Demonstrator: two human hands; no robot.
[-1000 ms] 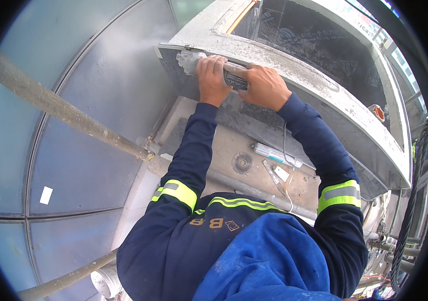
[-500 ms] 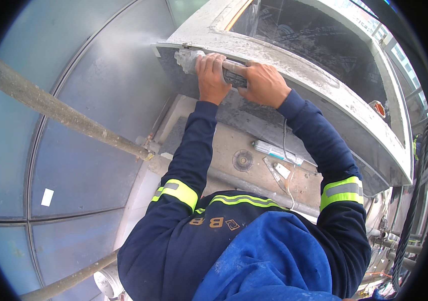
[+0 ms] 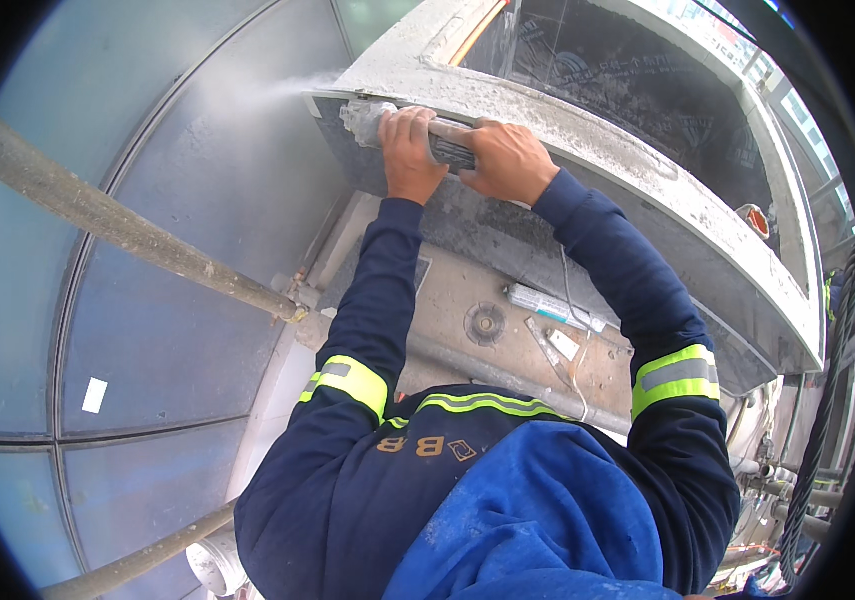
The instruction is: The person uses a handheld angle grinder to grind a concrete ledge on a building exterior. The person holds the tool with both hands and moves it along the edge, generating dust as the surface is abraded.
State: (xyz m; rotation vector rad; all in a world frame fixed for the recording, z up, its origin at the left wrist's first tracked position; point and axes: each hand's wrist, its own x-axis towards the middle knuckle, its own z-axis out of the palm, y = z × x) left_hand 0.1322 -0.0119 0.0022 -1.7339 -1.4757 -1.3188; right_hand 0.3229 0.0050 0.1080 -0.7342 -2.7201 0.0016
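Note:
Both my hands are closed on a dust-coated grey power tool (image 3: 452,148) held against the dark slab face (image 3: 332,130) just under the white concrete ledge (image 3: 627,140). My left hand (image 3: 412,150) grips it near its pale, crusted head (image 3: 362,120); my right hand (image 3: 507,160) wraps its body to the right. Pale dust sprays leftward from the head across the glass panels. A thin cord (image 3: 567,280) hangs below my right hand.
Metal scaffold poles (image 3: 137,225) cross in front of blue glass panels (image 3: 177,350) at left. A sealant tube (image 3: 552,305) and a flat strip (image 3: 544,350) lie below. A twisted cable (image 3: 837,350) runs down the right. A white bucket (image 3: 212,560) stands lower left.
Both hands and the tool have shifted slightly left along the underside of the ledge. The dust plume at the tool's head now streams more narrowly to the left.

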